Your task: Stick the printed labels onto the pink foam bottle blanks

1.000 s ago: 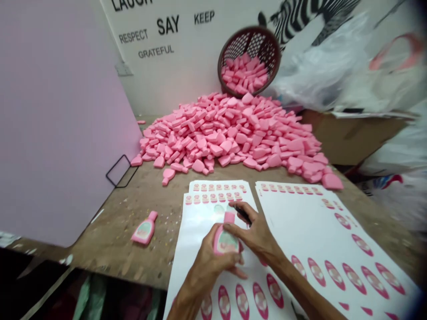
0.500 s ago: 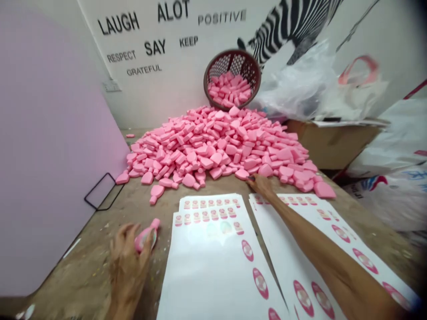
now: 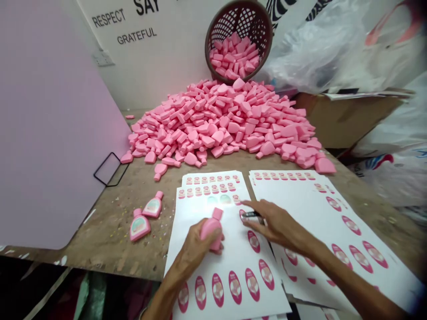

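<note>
My left hand [image 3: 196, 244] is closed around a small pink bottle [image 3: 213, 229], its neck pointing up, over the left stack of sticker sheets [image 3: 196, 222]. No label shows on the side of the bottle facing me. Just to its right, my right hand [image 3: 270, 220] grips a slim dark tool [image 3: 251, 214] with a silvery end, its exact kind unclear. The tool's end is close to an oval pink sticker [image 3: 242, 216] near the sheet's right edge. Two labelled pink bottles [image 3: 139, 226] lie on the table to the left of the sheets.
A large heap of pink bottles [image 3: 213, 120] spreads across the back of the table [image 3: 110, 231]. Behind it a brown basket [image 3: 263, 26] lies tipped with more bottles inside. A second sheet stack [image 3: 287, 200] lies at right. A pink panel [image 3: 60, 133] stands at left, a cardboard box [image 3: 347, 120] at back right.
My left hand has left the labelled bottle and now holds an unlabelled one over the sheets. My right hand has drawn back from the heap to the left stack. The view has tilted down.
</note>
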